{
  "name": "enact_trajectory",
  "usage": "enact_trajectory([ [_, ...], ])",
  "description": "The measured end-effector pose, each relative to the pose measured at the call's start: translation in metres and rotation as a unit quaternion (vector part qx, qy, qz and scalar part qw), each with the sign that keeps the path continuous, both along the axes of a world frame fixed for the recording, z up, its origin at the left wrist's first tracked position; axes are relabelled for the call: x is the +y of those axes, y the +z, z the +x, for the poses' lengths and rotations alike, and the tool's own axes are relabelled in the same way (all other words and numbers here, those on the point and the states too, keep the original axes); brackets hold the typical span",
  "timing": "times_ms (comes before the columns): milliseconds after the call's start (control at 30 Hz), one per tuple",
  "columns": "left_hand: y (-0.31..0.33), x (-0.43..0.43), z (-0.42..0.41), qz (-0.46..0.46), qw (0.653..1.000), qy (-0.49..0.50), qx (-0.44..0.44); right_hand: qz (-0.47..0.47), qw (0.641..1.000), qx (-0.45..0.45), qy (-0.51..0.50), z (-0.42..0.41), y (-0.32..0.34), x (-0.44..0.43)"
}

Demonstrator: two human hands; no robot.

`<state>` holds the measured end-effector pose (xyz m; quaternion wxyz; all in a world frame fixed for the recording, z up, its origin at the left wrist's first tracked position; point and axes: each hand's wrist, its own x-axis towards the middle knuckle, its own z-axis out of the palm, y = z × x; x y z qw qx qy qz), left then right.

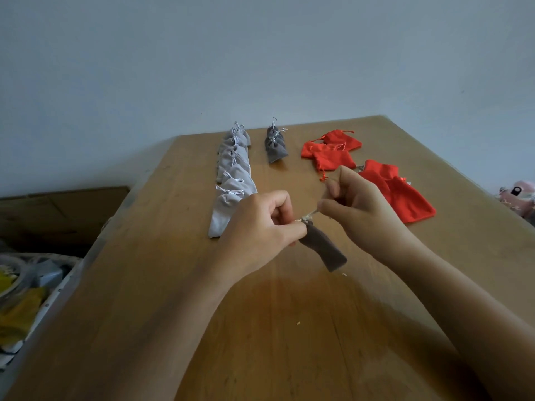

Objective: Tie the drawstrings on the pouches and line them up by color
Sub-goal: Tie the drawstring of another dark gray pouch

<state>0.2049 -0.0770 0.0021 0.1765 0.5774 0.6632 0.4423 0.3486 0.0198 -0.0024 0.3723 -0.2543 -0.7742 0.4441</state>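
- Head view, nearest: your left hand (260, 227) pinches the gathered neck of a dark grey pouch (324, 250), soft, napped cloth, over the wooden table (144, 285); your right hand (356, 204) pinches its pale drawstring (311, 217) taut.
- Judgement: knot in progress; next, cinch it and join the dark grey row (275, 146).
- Farther: light grey row (231, 180) tied; red pouches (396, 192) flat, scattered.

Light grey pouches (231, 180), dark grey pouches (275, 147), red pouches (330, 151).
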Motion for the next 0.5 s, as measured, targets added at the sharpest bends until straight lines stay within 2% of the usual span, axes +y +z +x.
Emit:
enact_trajectory([
  [200, -0.006, 0.002, -0.003, 0.053, 0.994, 0.016, 0.092, 0.053, 0.997, -0.058, 0.012, 0.006, -0.004, 0.005],
  [333, -0.008, 0.005, -0.006, 0.055, 0.995, 0.012, 0.079, 0.132, 0.986, -0.09, 0.04, 0.005, -0.005, 0.004],
  [500, -0.012, 0.007, -0.001, 0.045, 0.996, 0.031, 0.069, 0.192, 0.975, -0.114, 0.017, 0.0, -0.013, 0.002],
])
